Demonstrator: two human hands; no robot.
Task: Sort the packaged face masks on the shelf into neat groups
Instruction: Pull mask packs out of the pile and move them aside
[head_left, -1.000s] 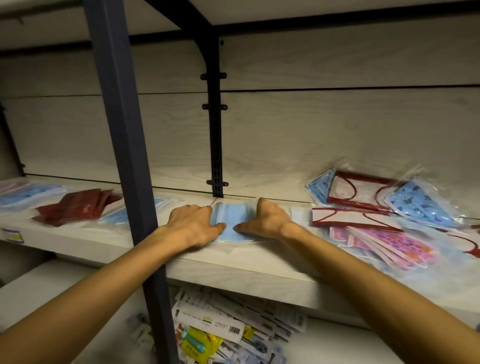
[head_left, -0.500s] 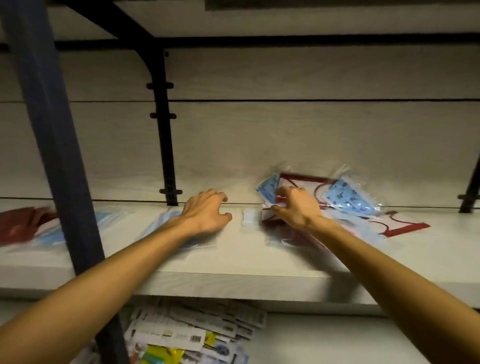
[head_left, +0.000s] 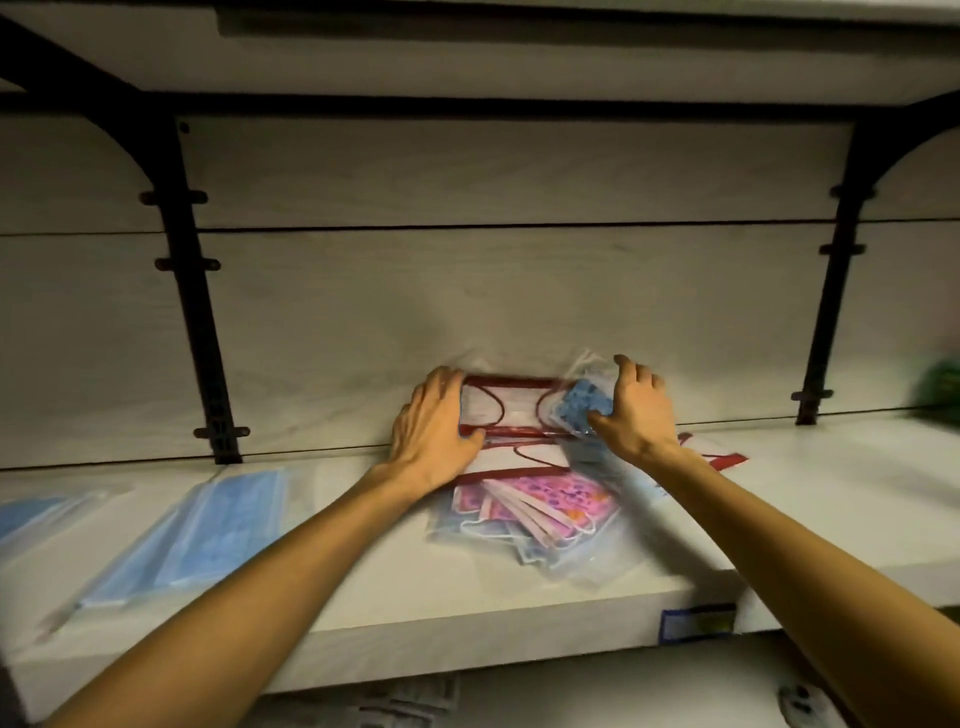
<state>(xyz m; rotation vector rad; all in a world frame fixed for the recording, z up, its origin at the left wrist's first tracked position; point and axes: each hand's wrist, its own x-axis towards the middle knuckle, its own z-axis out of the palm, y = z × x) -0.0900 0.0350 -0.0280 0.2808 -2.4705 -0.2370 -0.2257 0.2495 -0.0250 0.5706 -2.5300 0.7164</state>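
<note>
While both arms reach forward over the shelf, the hands meet at the pile by the back panel.
Left hand: palm down, fingers spread and fairly straight, pressing on the left end of the red-trimmed mask packs; no curl round anything.
Right hand: wrist raised, fingers arched over and thumb under, grip closed on the blue patterned mask pack, lifted off the pile's right end.
Red-trimmed mask packs: stacked against the back wall, between the two hands.
Pink patterned mask packs: loose fan just in front of the red ones, near the shelf's front edge.
Plain blue mask packs: flat on the shelf, well apart to the left, untouched.
Arms: both bare, stretched nearly straight, angled inward.
Label: on the shelf's front edge, right; blurred.
</note>
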